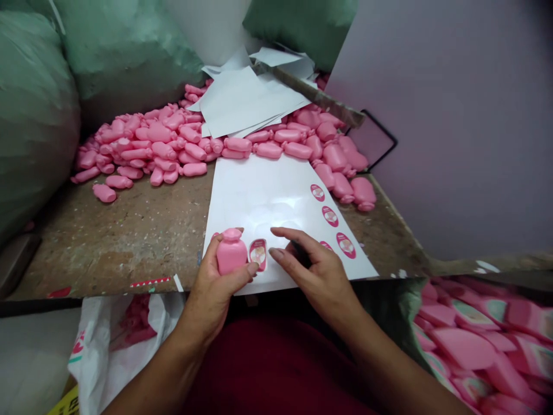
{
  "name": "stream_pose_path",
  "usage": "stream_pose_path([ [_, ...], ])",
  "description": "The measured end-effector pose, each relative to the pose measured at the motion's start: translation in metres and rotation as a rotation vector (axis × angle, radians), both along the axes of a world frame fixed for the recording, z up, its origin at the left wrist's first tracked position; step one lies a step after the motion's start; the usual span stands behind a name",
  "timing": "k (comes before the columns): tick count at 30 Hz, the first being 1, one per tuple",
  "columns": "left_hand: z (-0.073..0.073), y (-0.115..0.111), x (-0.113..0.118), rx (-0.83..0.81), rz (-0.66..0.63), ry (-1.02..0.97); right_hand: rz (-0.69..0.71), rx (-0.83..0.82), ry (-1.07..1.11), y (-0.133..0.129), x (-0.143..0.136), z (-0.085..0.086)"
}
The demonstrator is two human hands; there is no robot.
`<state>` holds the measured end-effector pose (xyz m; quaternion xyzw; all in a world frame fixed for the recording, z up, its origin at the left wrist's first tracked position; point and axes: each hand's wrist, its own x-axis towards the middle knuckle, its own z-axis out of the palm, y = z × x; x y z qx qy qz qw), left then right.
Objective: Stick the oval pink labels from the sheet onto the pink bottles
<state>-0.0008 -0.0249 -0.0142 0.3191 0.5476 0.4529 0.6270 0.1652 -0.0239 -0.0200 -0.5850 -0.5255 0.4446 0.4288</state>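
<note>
A pink plastic bottle (232, 253) stands upright in my left hand (216, 282), whose fingers are wrapped round it with the thumb across its lower front. Just right of the bottle is an oval pink-and-white label (258, 255), by the left thumb tip; whether it touches the thumb I cannot tell. Facing it is my right hand (317, 265), thumb and forefinger stretched out and apart, nothing between their tips. A dark patch shows behind them, too unclear to name. Both hands are over a glossy white label sheet (254, 190), which has several labels (330, 216) along its right side.
Many pink bottles (159, 135) are heaped along the back of the worn table (168, 213). White papers (246, 101) and a wooden strip (315, 95) lie over the heap. Green sacks (116, 52) stand behind. Labelled bottles (470, 346) fill a sack at lower right; a white bag (97, 340) hangs lower left.
</note>
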Motion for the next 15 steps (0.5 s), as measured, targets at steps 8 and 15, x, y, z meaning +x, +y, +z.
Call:
stream_pose_path([
  [8, 0.0016, -0.0037, 0.0026, -0.024, -0.078, -0.076, 0.097, -0.135, 0.251, 0.0029, 0.0081, 0.0078],
  [15, -0.0043, -0.0008, 0.003, 0.007, -0.113, -0.058, 0.029, -0.29, 0.519, 0.006, 0.0038, 0.0055],
])
